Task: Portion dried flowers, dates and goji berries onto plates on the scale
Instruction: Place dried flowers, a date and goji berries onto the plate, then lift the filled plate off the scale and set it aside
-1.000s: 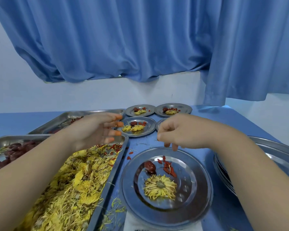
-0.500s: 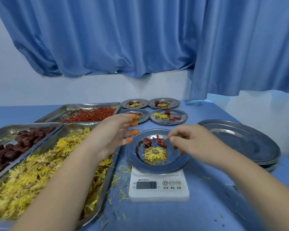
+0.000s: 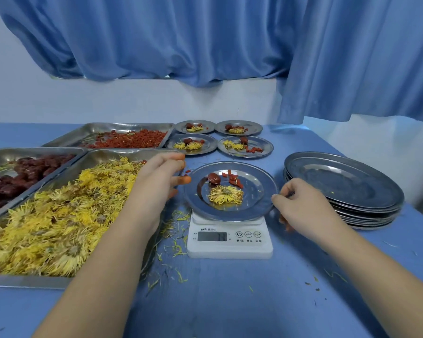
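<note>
Steel plate [image 3: 265,178] on scale [image 3: 230,248], near centre of tabletop [image 3: 230,303], carrying flower [image 3: 226,195], date [image 3: 214,178], goji berries [image 3: 233,179]; right hand [image 3: 300,206] pinching right rim, left hand [image 3: 156,181] loose beside left rim, seemingly readying a two-handed lift-off.

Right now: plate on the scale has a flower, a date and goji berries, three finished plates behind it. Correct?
Wrong count: four finished plates sit behind it, not three; the head view shows two rows of two. The rest holds: the plate on the scale has a flower, a date and goji berries.
</note>
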A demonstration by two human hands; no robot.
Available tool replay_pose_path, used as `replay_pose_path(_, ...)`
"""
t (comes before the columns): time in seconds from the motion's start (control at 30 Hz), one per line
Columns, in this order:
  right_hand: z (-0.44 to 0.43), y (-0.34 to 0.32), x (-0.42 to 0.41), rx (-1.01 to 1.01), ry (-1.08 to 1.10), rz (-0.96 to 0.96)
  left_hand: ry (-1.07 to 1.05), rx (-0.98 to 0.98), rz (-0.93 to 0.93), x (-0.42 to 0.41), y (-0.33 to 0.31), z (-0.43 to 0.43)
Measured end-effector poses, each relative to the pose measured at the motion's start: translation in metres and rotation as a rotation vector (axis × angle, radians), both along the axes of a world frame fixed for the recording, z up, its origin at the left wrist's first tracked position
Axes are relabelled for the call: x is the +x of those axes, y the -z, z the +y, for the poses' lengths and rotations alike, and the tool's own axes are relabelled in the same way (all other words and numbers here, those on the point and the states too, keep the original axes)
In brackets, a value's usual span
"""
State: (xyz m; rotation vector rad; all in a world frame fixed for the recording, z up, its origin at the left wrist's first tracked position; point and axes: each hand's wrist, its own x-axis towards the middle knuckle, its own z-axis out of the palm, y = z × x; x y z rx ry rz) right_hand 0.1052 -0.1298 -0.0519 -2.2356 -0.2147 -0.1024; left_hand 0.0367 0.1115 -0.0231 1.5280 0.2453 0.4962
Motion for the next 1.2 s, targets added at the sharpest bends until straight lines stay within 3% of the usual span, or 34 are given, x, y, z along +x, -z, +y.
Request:
replay_pose_path(0.2, 0.005, -0.001, 0.000, 0.107, -0.036, 0.081, 0.099, -0.090, 0.013, -0.007, -0.003, 0.004)
replay_pose_path(0.37, 0.008, -0.003, -0.005, 0.400, -0.081, 0.166, 0.163, -0.157, -0.023, -0.013, -0.006, 0.003)
replay_pose_path(0.67, -0.013, -0.022, 0.009, 0.791, -0.083, 0.154, 0.288, -0.409, -0.273, -0.012, -0.003, 0.005)
replay_pose_path(0.9, -0.040, -0.042, 0.018, 0.900, -0.065, 0.080, 0.342, -0.396, -0.274, 0.019, -0.030, -0.014)
replay_pose_path(1.2, -0.104, -0.084, 0.070, 0.991, 0.036, 0.079, 0.391, -0.621, -0.339, 0.086, -0.075, -0.070)
